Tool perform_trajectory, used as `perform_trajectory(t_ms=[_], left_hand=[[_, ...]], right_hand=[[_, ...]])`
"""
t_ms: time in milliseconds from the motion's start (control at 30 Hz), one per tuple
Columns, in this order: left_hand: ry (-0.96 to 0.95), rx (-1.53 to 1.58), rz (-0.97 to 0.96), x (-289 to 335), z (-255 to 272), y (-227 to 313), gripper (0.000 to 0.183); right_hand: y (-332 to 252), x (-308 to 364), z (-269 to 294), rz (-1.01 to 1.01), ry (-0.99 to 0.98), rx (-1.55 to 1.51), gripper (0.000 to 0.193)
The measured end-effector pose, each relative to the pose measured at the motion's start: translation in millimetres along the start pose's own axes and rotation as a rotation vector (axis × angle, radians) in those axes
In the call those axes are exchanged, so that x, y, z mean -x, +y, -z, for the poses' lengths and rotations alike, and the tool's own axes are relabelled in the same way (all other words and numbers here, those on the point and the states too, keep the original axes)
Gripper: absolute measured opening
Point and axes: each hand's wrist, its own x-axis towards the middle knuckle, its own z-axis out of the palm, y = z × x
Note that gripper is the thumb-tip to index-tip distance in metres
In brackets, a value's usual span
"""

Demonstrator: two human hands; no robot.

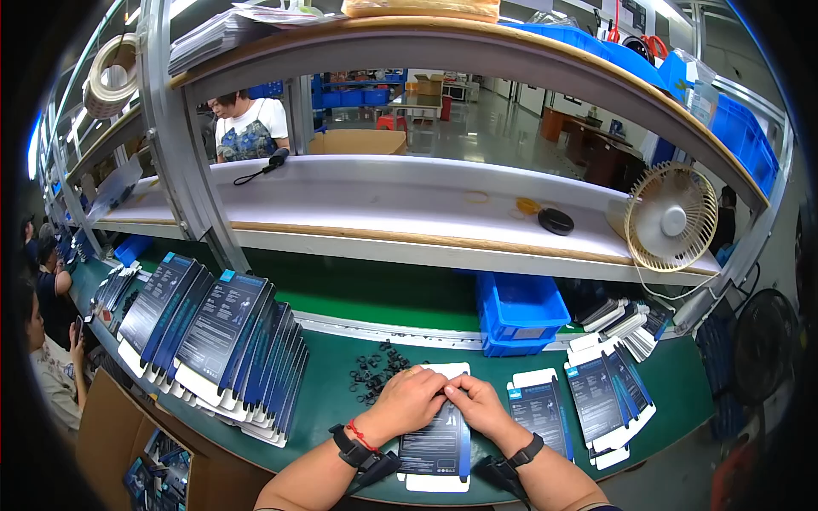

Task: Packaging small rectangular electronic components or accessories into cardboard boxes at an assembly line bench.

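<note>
Carton (pixel 429 450), long axis pointing away

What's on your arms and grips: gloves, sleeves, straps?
The left grip and right grip are ungloved, the forearms largely bare. Black straps with black modules circle both wrists; a red cord bracelet also circles the left one.

Near 6 o'clock: any item between left hand (pixel 413 398) and right hand (pixel 479 404) unresolved. Carton (pixel 433 451) beneath partly hidden. Forearms (pixel 308 479) cropped at lower edge. Tan package (pixel 422 9), 12 o'clock, cut by top edge.
</note>
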Motion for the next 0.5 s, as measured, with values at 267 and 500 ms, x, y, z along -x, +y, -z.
perform_trajectory(t_ms=[267,500], left_hand=[[0.018,-0.024,-0.021,-0.9,-1.2,0.8,0.016],[0.025,0.001,-0.01,1.5,0.7,2.3,0.016]], right_hand=[[-3.3,0.8,1.8,-0.023,-0.004,0.028,0.017],[3.3,0.2,-1.3,0.022,0.01,-0.044,0.024]])
